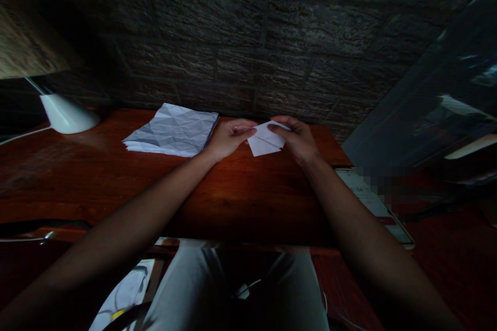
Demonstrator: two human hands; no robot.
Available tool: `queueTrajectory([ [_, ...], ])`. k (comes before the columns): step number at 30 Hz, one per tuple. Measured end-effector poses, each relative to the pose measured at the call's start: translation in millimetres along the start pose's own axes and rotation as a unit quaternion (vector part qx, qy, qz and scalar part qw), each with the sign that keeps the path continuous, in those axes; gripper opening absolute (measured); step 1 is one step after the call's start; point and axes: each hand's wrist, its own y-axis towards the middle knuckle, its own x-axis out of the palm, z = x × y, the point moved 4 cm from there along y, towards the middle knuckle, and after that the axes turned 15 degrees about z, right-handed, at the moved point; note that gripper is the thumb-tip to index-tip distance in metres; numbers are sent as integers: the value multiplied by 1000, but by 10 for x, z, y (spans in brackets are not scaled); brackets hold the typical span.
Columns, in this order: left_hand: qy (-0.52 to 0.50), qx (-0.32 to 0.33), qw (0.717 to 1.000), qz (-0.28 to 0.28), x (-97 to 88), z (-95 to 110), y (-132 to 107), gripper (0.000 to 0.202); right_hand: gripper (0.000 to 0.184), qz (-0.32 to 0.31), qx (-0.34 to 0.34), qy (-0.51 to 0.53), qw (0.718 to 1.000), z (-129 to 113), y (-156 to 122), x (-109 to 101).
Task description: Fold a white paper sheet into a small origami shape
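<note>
A small folded piece of white paper (265,143) is held just above the wooden table (240,196), between my two hands. My left hand (230,138) pinches its left corner between thumb and fingers; a ring shows on one finger. On the other side, my right hand (297,138) grips the upper right part, its thumb pressed on the face of the paper. A dark crease line runs across that face. Left of my left hand lies a stack of white paper sheets (173,129), the top one covered in fold creases.
A lamp with a white base (70,114) stands at the table's left end, its cable trailing left. Behind the table rises a dark block wall (240,36). A phone-like device with a lit screen (373,201) lies by the right edge. Below left is a box (128,289).
</note>
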Motion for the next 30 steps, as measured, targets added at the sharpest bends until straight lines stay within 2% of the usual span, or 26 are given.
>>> queueTrajectory([
  [4, -8, 15, 1000, -2, 18, 39, -21, 43, 31, -19, -15, -12, 1000, 4, 3, 16],
  [7, -46, -28, 999, 3, 22, 19, -23, 54, 29, -11, -14, -4, 1000, 13, 9, 13],
  [11, -117, -85, 989, 34, 5, -34, 6, 46, 28, -12, 6, 1, 1000, 38, 10, 12],
  [15, -112, -74, 989, 69, -29, -64, 44, 41, 32, -72, 19, -9, 997, 57, -29, 63],
  [18, -94, -58, 992, 66, -32, -65, 48, 39, 35, -111, 16, -36, 993, 67, -74, 102],
  [24, -77, -64, 994, 37, -15, -26, 23, 31, 23, -98, -26, -63, 993, 62, -98, 106],
  [30, -71, -64, 995, 30, -8, 43, -6, 33, 25, -121, -29, -86, 989, 35, -118, 113],
])
